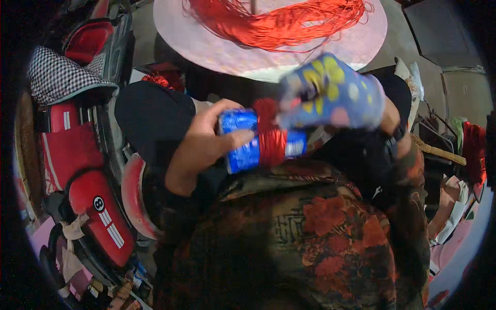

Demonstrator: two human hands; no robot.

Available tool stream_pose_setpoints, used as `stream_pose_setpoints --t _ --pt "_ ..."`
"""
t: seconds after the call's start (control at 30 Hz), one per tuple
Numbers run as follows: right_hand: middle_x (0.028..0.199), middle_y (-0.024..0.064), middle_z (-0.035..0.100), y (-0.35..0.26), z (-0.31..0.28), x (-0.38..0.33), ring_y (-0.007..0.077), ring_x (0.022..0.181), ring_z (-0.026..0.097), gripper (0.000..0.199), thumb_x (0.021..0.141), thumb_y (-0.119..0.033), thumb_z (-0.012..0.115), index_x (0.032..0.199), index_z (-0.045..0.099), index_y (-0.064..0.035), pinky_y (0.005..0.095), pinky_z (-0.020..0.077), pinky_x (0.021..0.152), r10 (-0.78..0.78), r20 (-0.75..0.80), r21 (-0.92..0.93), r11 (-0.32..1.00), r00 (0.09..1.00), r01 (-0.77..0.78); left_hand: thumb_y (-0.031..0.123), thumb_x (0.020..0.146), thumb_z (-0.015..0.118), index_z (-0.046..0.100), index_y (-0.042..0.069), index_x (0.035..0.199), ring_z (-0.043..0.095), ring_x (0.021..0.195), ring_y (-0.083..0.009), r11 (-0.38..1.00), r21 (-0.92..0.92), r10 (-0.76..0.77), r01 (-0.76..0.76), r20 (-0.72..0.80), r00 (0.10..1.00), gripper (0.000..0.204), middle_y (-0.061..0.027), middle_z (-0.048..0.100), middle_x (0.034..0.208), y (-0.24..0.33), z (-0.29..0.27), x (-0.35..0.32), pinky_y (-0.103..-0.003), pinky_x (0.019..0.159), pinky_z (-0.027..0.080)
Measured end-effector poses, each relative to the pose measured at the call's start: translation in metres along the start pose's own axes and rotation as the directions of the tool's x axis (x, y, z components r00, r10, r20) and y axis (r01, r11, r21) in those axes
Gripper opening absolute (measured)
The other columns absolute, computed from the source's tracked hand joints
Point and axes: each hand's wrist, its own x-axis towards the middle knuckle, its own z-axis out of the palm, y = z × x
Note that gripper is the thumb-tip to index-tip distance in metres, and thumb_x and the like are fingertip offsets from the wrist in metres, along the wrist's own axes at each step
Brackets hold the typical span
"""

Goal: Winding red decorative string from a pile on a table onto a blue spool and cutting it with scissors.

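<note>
My bare left hand [206, 142] grips a blue pack [240, 147], its thumb pressed on the near face. Turns of red cord [272, 144] are wound round the pack's middle, and a blurred bunch of red stands up from its far edge. Just right of that is my right hand [330, 95], in a blue glove with yellow flowers and pale dots. Its fingers are curled in and smeared by motion; a bit of red shows between them. Beyond both hands, a big loose coil of red cord [279, 28] lies on a pale pink round disc [175, 31].
Red-and-black padded seats [98, 217] line the left side, with a checked cloth [67, 77] above them. A red rounded object [139, 196] stands by my left leg. At right are a straw-coloured broom-like bundle [442, 152], more red strands [474, 150] and papers [454, 206].
</note>
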Motion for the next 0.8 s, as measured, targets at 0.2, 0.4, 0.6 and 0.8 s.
stream_pose_setpoints --t 0.2,0.4,0.6,0.8 --pt "0.081 0.0019 0.064 0.088 0.034 0.0 0.0095 0.075 0.058 0.022 0.093 -0.024 0.061 0.091 0.064 -0.0022 0.0264 0.0486 0.07 0.076 -0.11 0.376 0.926 0.991 -0.03 0.025 0.077 0.073 0.056 0.002 0.118 0.059 0.088 -0.0106 0.92 -0.357 0.165 -0.16 -0.016 0.986 0.05 -0.002 0.06 0.1 0.007 -0.009 -0.02 -0.027 0.084 0.049" --pt "0.082 0.0116 0.066 0.054 0.064 -0.022 0.0285 0.076 0.065 0.014 0.09 -0.019 0.06 0.095 0.064 -0.0066 0.0335 0.0516 0.067 -0.112 0.073 -0.348 0.928 0.991 0.131 0.025 0.084 0.069 0.056 0.0 0.116 0.061 0.089 -0.0124 0.902 -0.282 0.167 -0.327 -0.471 0.866 0.043 -0.0048 0.062 0.1 -0.008 -0.004 -0.002 -0.027 0.083 0.049" --pt "0.069 0.0066 0.065 0.016 0.014 -0.01 0.0216 0.061 0.063 0.019 0.084 -0.026 0.071 0.081 0.066 -0.0071 0.0329 0.0484 0.056 -0.238 -0.014 -0.284 0.932 0.971 0.225 0.027 0.079 0.074 0.059 0.001 0.11 0.059 0.082 -0.0091 0.999 -0.051 0.007 -0.013 -0.114 0.993 0.043 -0.0038 0.062 0.092 -0.002 0.003 0.007 -0.026 0.074 0.049" --pt "0.079 0.0019 0.066 0.074 0.027 0.01 0.0082 0.072 0.058 0.021 0.089 -0.025 0.067 0.087 0.066 -0.0032 0.0251 0.0484 0.068 0.048 -0.125 0.282 0.959 0.991 -0.011 0.03 0.076 0.074 0.056 0.002 0.117 0.06 0.09 -0.0099 0.963 -0.267 0.061 -0.022 0.139 0.988 0.052 -0.002 0.062 0.101 -0.004 -0.001 -0.009 -0.026 0.08 0.049"
